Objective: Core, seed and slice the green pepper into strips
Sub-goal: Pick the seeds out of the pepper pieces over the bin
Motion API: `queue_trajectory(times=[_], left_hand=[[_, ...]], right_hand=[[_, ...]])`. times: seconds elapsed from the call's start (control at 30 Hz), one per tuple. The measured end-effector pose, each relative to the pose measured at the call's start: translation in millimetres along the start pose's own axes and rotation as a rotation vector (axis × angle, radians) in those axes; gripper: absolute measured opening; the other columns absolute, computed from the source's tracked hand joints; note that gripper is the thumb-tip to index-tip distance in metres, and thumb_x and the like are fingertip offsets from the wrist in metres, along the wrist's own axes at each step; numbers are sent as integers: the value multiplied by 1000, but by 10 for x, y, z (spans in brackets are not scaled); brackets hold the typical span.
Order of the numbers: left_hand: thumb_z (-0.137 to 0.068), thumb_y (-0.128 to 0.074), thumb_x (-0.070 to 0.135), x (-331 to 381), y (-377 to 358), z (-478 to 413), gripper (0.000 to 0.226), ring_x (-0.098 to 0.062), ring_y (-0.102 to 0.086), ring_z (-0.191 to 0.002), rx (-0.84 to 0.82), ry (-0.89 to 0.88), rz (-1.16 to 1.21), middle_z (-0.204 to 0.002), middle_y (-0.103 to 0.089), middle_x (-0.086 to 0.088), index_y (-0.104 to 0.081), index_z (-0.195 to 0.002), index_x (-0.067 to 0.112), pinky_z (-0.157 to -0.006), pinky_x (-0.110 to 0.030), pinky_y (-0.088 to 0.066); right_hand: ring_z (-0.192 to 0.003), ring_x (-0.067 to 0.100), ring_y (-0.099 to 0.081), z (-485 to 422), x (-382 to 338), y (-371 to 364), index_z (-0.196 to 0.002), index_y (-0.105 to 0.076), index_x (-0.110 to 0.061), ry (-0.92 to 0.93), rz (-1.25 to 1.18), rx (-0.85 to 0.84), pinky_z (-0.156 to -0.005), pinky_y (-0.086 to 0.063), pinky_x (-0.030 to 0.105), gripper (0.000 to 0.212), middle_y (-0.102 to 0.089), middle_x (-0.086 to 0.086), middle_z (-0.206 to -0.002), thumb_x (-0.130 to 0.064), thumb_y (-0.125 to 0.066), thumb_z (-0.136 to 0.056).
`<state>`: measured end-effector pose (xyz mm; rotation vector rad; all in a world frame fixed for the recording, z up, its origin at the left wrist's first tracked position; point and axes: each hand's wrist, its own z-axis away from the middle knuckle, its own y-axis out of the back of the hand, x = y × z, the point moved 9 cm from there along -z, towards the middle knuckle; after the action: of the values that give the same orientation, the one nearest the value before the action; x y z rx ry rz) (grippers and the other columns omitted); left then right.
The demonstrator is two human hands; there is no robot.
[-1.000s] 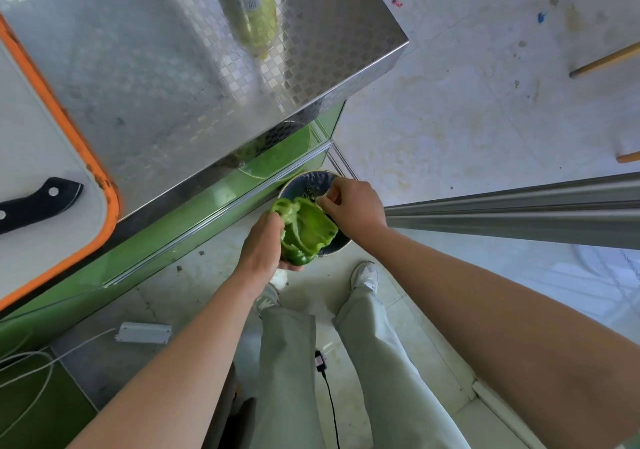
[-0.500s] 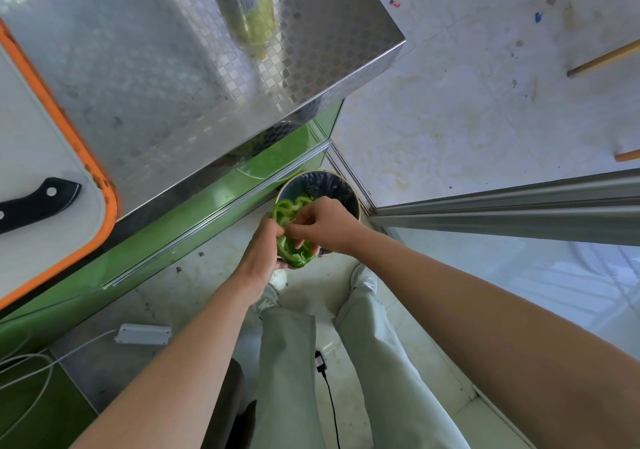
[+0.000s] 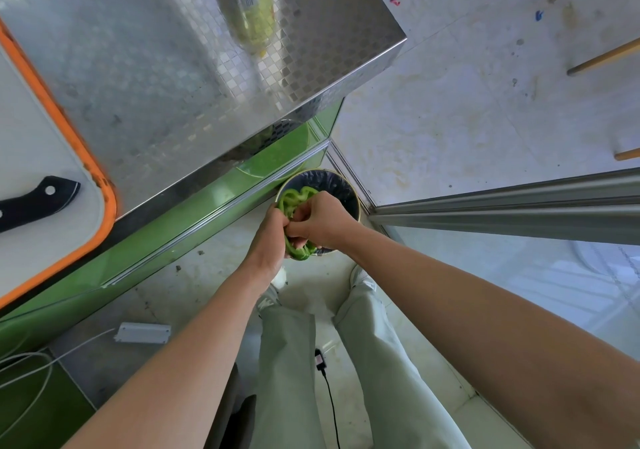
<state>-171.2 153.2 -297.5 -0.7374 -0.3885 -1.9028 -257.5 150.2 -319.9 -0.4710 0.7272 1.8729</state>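
Note:
I hold an opened green pepper [image 3: 293, 199] over a round bin lined with a dark bag [image 3: 341, 189] on the floor. My left hand [image 3: 268, 241] grips the pepper from the left side. My right hand [image 3: 318, 222] has its fingers curled into the pepper's hollow, covering its middle. What the fingers pinch inside is hidden. A black-handled knife [image 3: 38, 201] lies on the white cutting board with an orange rim [image 3: 104, 185] at the left, far from both hands.
A steel counter [image 3: 173, 68] carries a bottle of yellowish liquid [image 3: 246, 2]. Its green front panel [image 3: 194, 213] runs beside the bin. A metal rail [image 3: 502, 203] crosses at the right. A white adapter [image 3: 143, 332] and cables lie on the floor by my legs.
My right hand moved from the pepper's upper edge down into its hollow, fingers now curled inside. The pepper stays over the bin in my left hand, tilted more closed.

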Motion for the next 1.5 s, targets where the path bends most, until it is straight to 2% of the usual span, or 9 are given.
queue_trajectory(times=[0.13, 0.33, 0.53, 0.63, 0.8, 1.0, 1.23, 1.37, 1.5], left_hand=[[-91, -23, 7, -20, 40, -21, 25, -14, -34, -58, 8, 16, -27, -62, -36, -5, -33, -71, 18, -70, -34, -36], [-91, -23, 9, -81, 43, -21, 30, -15, -36, -54, -10, 57, -32, -58, -37, -7, -33, -64, 17, -67, -32, -35], [-96, -20, 14, -103, 26, -8, 35, -16, -50, -61, -28, 105, -1, -61, -45, -9, -44, -71, 13, -67, -31, -45], [-97, -18, 17, -109, 12, -4, 43, -14, -48, -57, -22, 108, 10, -53, -49, -3, -46, -66, 12, -67, -30, -43], [-98, -17, 20, -75, -12, -13, 42, -18, -46, -64, -19, 111, -25, -70, -47, -15, -49, -71, 12, -67, -32, -43], [-99, -19, 20, -73, 7, -7, 43, -18, -55, -63, -2, 132, -57, -64, -58, -9, -55, -76, 12, -68, -37, -49], [-100, -18, 22, -69, 35, -26, 43, -24, -57, -73, 4, 128, -72, -77, -62, -15, -57, -87, 11, -65, -39, -50], [-99, -17, 22, -58, 41, -25, 46, -25, -58, -75, -13, 128, -73, -77, -64, -15, -60, -92, 8, -60, -34, -49], [-100, -17, 22, -50, 11, -15, 45, -22, -58, -73, -7, 130, -71, -80, -63, -13, -60, -92, 10, -62, -35, -50]], right_hand=[[-58, 17, -48, -11, -19, -17, -68, -61, 11, 30, 39, 27, -58, -41, 30, 26, -56, 10, -59, -14, -69, -73], [-56, 16, -54, 11, -55, -41, -72, -63, 12, 72, 89, 30, -59, -52, 37, 25, -66, 17, -62, -12, -69, -73], [-41, 1, -53, 58, -38, -37, -71, -67, 3, 43, 81, -36, -45, -45, 14, 18, -60, -1, -51, -12, -65, -81], [-48, 10, -59, 62, 17, -39, -68, -67, -1, -12, 29, -71, -48, -48, 17, 19, -63, 1, -54, -13, -64, -82], [-52, 14, -58, 51, 18, 8, -73, -68, 4, -3, 23, -15, -55, -51, 26, 20, -63, 7, -59, -14, -67, -79], [-53, 17, -54, 62, -65, -11, -74, -64, 11, 76, 106, 18, -58, -51, 32, 21, -56, 11, -58, -10, -66, -76], [-51, 19, -52, 82, -131, 5, -77, -63, 15, 120, 156, 22, -56, -51, 33, 24, -57, 15, -59, -9, -63, -78], [-45, 11, -56, 116, -45, 14, -77, -66, 7, 34, 41, -64, -47, -47, 18, 20, -62, 6, -56, -11, -59, -86], [-52, 14, -61, 111, -16, 42, -68, -64, -2, 1, 4, -37, -51, -49, 19, 18, -63, 5, -57, -11, -62, -83]])
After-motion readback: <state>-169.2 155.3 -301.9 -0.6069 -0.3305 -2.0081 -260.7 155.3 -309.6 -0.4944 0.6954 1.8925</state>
